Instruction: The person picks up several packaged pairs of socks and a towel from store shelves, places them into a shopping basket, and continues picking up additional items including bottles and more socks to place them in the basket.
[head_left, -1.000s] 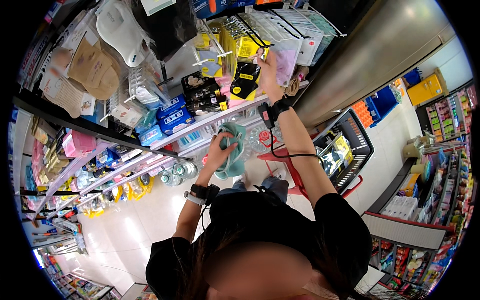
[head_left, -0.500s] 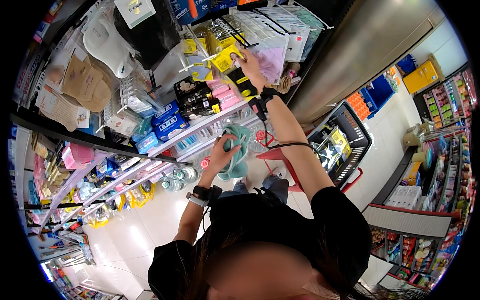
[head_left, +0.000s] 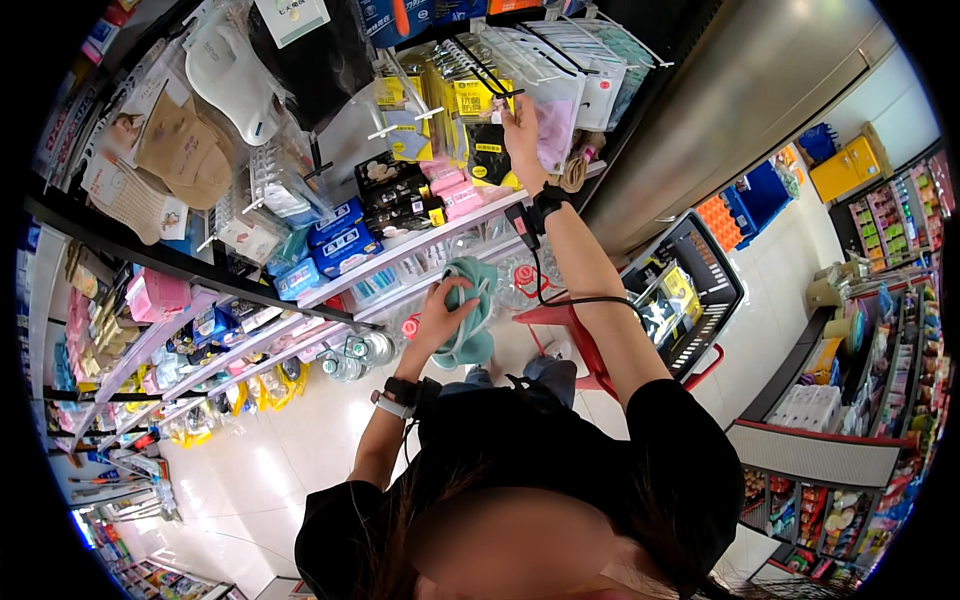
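Packet (head_left: 487, 143), yellow and black, hangs at upper centre of the frame; it looks light, bendy and slick, best pinched along its side. My right hand (head_left: 523, 137) has its fingers curled at the right edge, though I cannot tell if they pinch. Mid-frame, my left hand (head_left: 436, 312) grips soft-looking teal slippers (head_left: 482, 290). Black hook (head_left: 511, 94) ends beside my fingertips; some room shows toward the steel panel (head_left: 690, 140), upper right
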